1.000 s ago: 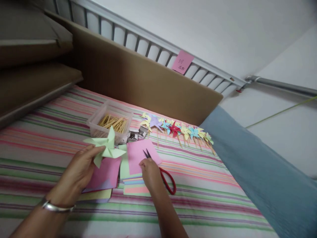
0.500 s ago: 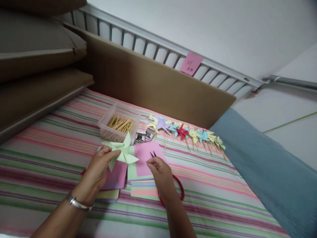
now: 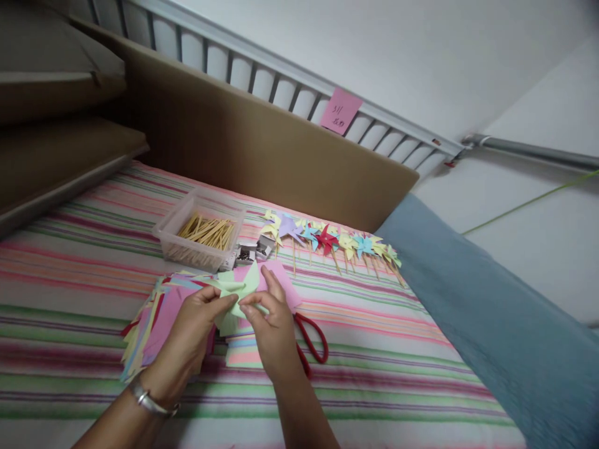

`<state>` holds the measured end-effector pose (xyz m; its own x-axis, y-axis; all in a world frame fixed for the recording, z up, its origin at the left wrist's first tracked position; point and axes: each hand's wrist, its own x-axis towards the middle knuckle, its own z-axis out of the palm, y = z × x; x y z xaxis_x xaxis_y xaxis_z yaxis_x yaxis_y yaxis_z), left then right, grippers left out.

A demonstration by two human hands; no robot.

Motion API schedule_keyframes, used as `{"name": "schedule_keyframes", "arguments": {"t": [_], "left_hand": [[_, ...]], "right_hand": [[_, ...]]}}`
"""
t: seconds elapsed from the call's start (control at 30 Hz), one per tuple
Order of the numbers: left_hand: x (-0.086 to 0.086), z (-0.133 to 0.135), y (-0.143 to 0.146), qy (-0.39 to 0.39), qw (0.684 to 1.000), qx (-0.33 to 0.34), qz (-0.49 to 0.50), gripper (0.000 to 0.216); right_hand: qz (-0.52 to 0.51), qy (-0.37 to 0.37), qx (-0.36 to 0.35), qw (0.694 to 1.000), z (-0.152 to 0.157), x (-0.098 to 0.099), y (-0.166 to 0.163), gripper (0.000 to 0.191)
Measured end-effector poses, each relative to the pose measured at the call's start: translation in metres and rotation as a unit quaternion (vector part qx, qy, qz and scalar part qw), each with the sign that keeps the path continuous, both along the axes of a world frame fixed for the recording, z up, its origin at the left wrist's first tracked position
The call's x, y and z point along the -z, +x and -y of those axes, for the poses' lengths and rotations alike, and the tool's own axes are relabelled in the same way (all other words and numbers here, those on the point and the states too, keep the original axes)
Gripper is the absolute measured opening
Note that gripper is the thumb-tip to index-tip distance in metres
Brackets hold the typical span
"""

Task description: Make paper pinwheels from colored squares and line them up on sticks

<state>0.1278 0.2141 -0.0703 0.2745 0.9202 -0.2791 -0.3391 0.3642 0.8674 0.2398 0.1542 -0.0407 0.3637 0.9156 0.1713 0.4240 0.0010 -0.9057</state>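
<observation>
Between the thumb and fingers of my left hand point(image 3: 199, 321) is a pale green paper pinwheel point(image 3: 247, 282), its blades folded in toward the middle. My right hand point(image 3: 271, 327) is at the pinwheel's right side, thumb and forefinger pinched together close to its centre. Whatever lies in that pinch is too small or hidden to make out. Below the hands are a stack of coloured paper squares point(image 3: 243, 357) and a fanned pile of coloured paper point(image 3: 159, 321). Red-handled scissors point(image 3: 312, 337) lie beside my right wrist, their blades hidden.
A clear plastic box point(image 3: 163, 234) of wooden sticks stands behind the papers, with small open boxes point(image 3: 246, 254) of tiny dark pieces beside it. Finished pinwheels on sticks point(image 3: 326, 240) lie in a row to the right. A brown board point(image 3: 262, 156) borders the striped cloth point(image 3: 397, 368).
My right hand has moved left and up to the pinwheel and now meets it. The view has shifted right, and more of the fanned paper pile shows.
</observation>
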Motion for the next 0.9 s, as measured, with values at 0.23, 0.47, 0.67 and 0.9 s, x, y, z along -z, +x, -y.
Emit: {"name": "schedule_keyframes", "arguments": {"t": [0.23,0.47,0.67,0.9], "left_hand": [[-0.001,0.004,0.006,0.013,0.999,-0.003,-0.03,0.022],[-0.002,0.004,0.001,0.018,0.999,-0.002,-0.028,0.017],[-0.004,0.005,-0.001,0.01,1.0,0.004,-0.001,0.015],[-0.011,0.005,-0.001,0.029,0.999,0.0,-0.017,0.014]], "right_hand": [[0.009,-0.009,0.017,1.0,-0.004,0.006,0.005,0.01],[0.019,0.0,0.019,1.0,-0.005,0.007,0.003,0.009],[0.027,0.02,-0.002,0.999,-0.003,0.008,0.003,0.01],[0.031,0.012,-0.016,0.999,-0.003,0.009,0.004,0.01]]}}
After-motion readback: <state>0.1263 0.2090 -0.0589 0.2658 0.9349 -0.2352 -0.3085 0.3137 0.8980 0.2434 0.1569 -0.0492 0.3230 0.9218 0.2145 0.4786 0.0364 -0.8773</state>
